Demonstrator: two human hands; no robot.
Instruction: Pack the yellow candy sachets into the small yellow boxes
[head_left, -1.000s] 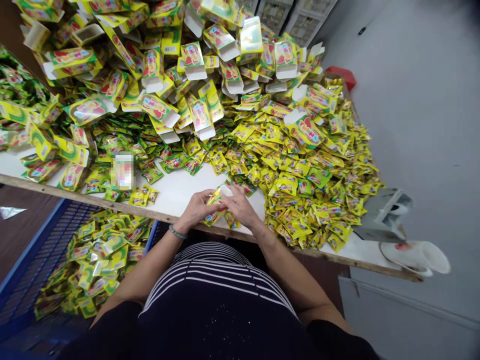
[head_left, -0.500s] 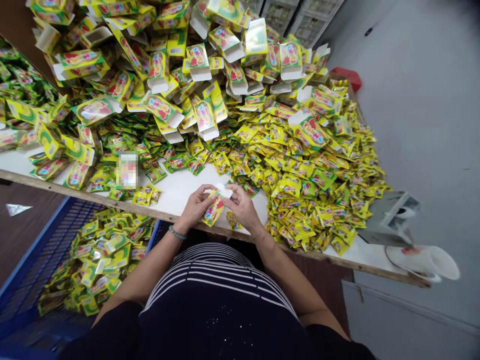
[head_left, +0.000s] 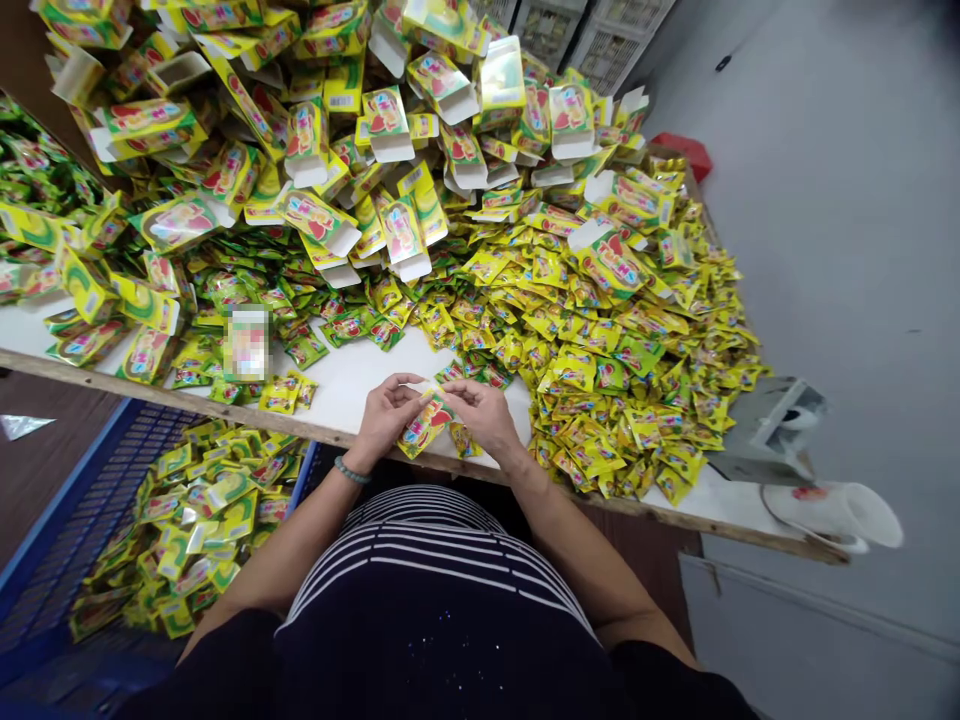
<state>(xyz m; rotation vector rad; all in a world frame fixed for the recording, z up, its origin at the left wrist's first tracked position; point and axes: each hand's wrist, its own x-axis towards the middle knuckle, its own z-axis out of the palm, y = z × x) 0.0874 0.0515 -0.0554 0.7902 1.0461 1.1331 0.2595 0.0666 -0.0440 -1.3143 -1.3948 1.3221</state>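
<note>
A small yellow and green printed carton (head_left: 424, 424) is held between both hands at the table's front edge. My left hand (head_left: 388, 418) pinches its left side near the top. My right hand (head_left: 484, 415) has its thumb and fingers closed at the top right, by the flap end. Just below my right hand, a small yellow sachet (head_left: 464, 440) lies on the white table (head_left: 349, 385). Beyond the hands spreads a heap of yellow sachets (head_left: 577, 370), with green sachets (head_left: 360, 325) to its left.
Many cartons with flaps standing out (head_left: 390, 120) are piled at the back. A blue crate (head_left: 45, 560) with filled cartons or packets stands below left. On the right end are a grey metal box (head_left: 772, 430) and a white cup-like container (head_left: 840, 512). A red object (head_left: 682, 155) sits by the wall.
The white flap that stood up at the carton's top is now folded down under my fingers. Both hands stay around the carton, and the view has shifted slightly.
</note>
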